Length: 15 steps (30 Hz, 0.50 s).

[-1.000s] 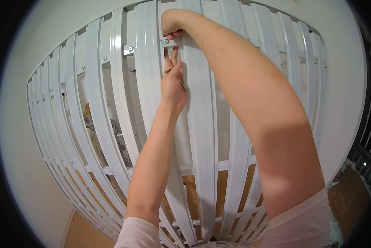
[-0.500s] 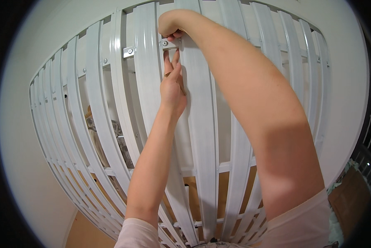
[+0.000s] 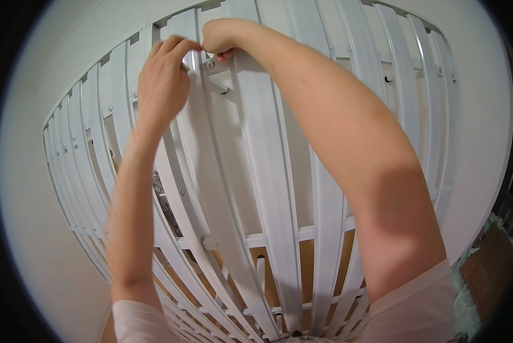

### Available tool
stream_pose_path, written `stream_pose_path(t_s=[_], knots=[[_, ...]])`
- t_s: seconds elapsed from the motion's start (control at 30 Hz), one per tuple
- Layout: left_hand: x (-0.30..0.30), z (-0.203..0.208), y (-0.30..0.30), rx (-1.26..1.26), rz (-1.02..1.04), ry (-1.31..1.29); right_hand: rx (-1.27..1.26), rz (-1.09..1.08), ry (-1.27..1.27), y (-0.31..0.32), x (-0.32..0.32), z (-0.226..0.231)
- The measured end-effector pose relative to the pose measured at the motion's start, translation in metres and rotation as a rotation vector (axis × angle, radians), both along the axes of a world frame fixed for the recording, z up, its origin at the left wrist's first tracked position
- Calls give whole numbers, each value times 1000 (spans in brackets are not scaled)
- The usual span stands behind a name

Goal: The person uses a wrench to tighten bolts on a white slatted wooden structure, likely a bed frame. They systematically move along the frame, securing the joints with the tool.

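Note:
A white metal slatted frame (image 3: 268, 143) fills the view. At its upper middle my right hand (image 3: 219, 37) is curled in the gap between two slats, just above a bolt (image 3: 212, 64) on the crossbar. Its fingertips are pinched close to the bar; what they hold, if anything, is hidden. To the left, my left hand (image 3: 165, 77) is bent over a wide slat (image 3: 182, 28), its fingertips almost meeting the right hand. A small yellowish bit shows under the left index finger, too small to name. Below the bolt, a short white rod with a dark tip (image 3: 219, 87) sticks out.
Grey and clear plastic-looking items (image 3: 164, 194) lie behind the slats at left. Lower crossbars (image 3: 256, 239) run under the slats. A pale wall (image 3: 30, 188) curves along the left. At lower right are brown cardboard (image 3: 488, 268) and a dark rack (image 3: 508, 214).
My left hand has come out of the gap under the bolt and moved left and up over the slat. My right hand stays at the crossbar; the view has shifted slightly.

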<state>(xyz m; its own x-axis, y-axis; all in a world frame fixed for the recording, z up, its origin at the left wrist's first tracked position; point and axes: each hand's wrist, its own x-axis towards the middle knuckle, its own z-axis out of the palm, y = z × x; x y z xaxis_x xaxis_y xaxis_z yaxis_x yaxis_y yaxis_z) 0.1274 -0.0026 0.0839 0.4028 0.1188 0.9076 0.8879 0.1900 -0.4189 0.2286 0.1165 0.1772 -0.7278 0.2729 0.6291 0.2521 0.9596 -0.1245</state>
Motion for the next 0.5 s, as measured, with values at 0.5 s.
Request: stream_pose_path(t_s=[0.5], knots=[[-24, 68, 27, -378, 466, 238, 62, 56, 21, 10, 6, -5]])
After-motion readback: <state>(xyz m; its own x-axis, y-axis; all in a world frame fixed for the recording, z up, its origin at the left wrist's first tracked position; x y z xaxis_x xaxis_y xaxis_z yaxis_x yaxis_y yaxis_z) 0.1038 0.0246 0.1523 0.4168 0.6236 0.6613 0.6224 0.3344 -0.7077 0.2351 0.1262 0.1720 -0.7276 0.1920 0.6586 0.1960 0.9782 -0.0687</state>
